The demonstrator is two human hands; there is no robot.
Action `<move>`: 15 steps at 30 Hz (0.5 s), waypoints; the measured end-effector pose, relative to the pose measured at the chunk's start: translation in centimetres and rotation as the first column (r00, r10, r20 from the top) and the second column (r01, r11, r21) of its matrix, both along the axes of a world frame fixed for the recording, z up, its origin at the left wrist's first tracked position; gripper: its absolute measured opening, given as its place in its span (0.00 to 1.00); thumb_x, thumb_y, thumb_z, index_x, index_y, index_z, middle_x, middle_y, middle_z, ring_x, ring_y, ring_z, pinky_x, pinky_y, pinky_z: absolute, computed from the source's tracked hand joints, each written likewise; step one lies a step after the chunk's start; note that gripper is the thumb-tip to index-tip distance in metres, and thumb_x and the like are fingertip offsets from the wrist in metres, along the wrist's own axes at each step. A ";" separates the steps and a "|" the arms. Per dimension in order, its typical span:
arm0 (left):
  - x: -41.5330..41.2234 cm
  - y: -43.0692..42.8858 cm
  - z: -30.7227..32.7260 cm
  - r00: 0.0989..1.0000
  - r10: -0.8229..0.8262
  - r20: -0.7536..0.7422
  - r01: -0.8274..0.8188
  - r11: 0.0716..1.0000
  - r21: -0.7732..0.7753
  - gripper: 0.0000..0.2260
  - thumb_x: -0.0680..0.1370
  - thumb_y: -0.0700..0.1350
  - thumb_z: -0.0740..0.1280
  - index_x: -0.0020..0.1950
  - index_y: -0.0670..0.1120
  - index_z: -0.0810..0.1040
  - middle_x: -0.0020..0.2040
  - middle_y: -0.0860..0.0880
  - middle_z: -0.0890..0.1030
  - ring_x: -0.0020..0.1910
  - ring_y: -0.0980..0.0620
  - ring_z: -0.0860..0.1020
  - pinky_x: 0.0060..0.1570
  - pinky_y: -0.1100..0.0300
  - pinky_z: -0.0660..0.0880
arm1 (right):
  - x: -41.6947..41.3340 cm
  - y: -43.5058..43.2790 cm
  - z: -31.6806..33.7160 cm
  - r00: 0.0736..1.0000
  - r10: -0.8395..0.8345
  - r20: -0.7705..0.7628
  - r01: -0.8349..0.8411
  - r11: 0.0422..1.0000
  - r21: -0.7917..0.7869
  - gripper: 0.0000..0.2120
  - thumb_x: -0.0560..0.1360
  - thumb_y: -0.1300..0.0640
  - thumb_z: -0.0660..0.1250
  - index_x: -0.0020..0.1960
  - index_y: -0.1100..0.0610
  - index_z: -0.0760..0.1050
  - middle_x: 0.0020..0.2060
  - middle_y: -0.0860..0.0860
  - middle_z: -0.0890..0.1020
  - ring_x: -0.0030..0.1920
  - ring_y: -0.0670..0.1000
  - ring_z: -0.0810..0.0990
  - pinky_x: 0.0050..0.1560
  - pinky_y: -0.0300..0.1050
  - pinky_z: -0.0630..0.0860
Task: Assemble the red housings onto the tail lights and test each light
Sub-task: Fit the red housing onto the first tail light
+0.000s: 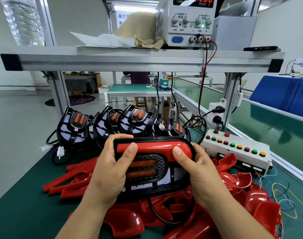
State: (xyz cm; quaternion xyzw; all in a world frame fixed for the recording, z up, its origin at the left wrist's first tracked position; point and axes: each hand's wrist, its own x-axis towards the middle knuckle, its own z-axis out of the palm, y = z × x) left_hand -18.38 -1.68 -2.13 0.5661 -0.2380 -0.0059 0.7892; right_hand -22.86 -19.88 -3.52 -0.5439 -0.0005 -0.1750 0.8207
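I hold a black tail light (147,171) above the green mat, its orange lenses facing me. A red housing (154,146) lies along its upper edge. My left hand (111,168) grips the light's left side, thumb pressing on the housing. My right hand (199,171) grips the right side, thumb on the housing's curved end. The light's black cable (157,214) hangs below. Several bare tail lights (106,123) stand in a row behind. Loose red housings (233,192) are heaped under and around my hands.
A white test box (236,147) with coloured buttons sits at the right. A power supply (186,21) reading 12.00 stands on the aluminium shelf (142,61) overhead. Loose coloured wires (281,197) lie at the far right. A white connector (60,151) lies left.
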 end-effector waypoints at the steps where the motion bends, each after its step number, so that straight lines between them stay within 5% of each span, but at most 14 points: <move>1: 0.0 0.1 0.0 1.000 -0.008 0.002 0.008 1.000 0.004 0.12 0.69 0.52 0.69 0.51 0.54 0.77 0.47 0.42 0.85 0.42 0.40 0.85 0.34 0.53 0.82 | 0.0 0.0 0.0 1.000 0.017 -0.005 -0.017 1.000 0.018 0.27 0.62 0.52 0.81 0.57 0.59 0.76 0.49 0.59 0.85 0.49 0.58 0.85 0.44 0.44 0.81; 15: 0.1 -0.4 -0.1 0.999 0.022 -0.047 -0.024 0.999 -0.030 0.09 0.68 0.51 0.71 0.46 0.53 0.78 0.45 0.39 0.85 0.40 0.34 0.84 0.33 0.46 0.81 | -0.1 0.0 0.4 0.999 0.041 0.022 -0.042 0.996 0.083 0.25 0.62 0.54 0.75 0.55 0.65 0.75 0.45 0.59 0.85 0.43 0.55 0.84 0.42 0.44 0.81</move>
